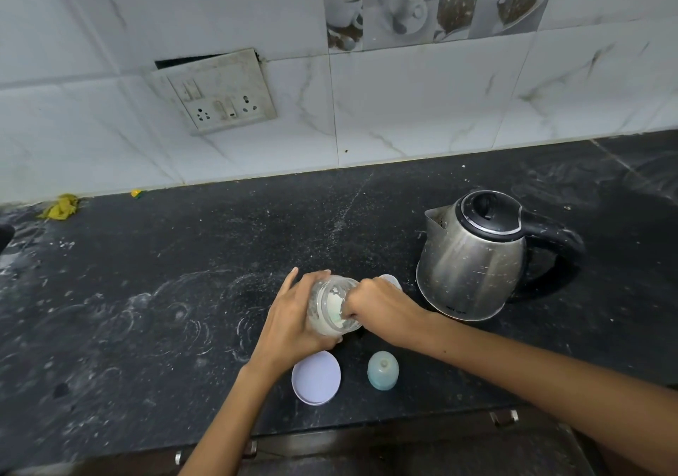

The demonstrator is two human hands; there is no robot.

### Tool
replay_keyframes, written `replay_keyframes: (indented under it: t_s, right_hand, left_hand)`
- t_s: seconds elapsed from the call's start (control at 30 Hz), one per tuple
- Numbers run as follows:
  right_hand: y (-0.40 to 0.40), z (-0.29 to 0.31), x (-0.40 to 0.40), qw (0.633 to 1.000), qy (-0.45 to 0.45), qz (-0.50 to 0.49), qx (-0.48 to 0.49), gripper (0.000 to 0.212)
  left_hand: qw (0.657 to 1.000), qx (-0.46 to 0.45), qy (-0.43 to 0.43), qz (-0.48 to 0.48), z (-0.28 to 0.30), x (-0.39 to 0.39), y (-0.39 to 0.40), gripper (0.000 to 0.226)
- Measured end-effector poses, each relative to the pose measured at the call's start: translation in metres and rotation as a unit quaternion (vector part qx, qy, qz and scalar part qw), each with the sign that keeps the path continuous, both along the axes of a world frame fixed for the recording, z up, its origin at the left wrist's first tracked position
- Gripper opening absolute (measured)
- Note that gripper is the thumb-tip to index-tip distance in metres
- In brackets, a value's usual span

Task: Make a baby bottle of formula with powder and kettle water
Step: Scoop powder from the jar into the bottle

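Left hand point(293, 319) wraps a clear jar point(332, 306) of white powder, tilted, mouth toward the right; fingers curled round its wall. Right hand point(378, 306) is at the jar mouth, fingers curled and reaching inside; what they pinch is hidden, can't tell. Jar sits mid-counter point(183, 273), just left of the kettle point(477, 255), whose lid is closed. Behind the right hand a pale rim point(390, 280) shows, possibly the bottle. Near the front edge: white lid point(316, 378), and right of it a bluish teat cap point(383, 370), both apart from the jar.
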State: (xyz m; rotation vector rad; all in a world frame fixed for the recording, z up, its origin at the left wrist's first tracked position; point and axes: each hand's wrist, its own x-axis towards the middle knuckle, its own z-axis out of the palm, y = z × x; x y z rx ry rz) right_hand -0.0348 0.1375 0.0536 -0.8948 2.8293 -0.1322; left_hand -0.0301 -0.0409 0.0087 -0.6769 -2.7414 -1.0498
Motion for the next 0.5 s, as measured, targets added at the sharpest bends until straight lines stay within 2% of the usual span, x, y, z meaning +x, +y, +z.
replay_keyframes:
  t_s: [0.1, 0.23, 0.4, 0.5]
  right_hand:
    - [0.003, 0.003, 0.001, 0.983, -0.063, -0.063, -0.161, 0.02]
    - [0.016, 0.007, 0.003, 0.92, -0.129, -0.157, -0.334, 0.011]
    - [0.027, 0.007, 0.006, 0.835, -0.167, -0.272, -0.448, 0.009]
    - [0.03, 0.007, 0.011, 0.825, -0.125, -0.276, -0.476, 0.009]
  left_hand:
    - [1.0, 0.018, -0.009, 0.007, -0.001, 0.001, 0.0, 0.089]
    - [0.998, 0.048, -0.022, 0.036, -0.008, 0.003, -0.004, 0.093]
    - [0.993, 0.076, -0.034, 0.08, -0.009, 0.006, -0.005, 0.094]
    - [0.991, 0.094, -0.045, 0.086, -0.008, 0.009, -0.004, 0.096]
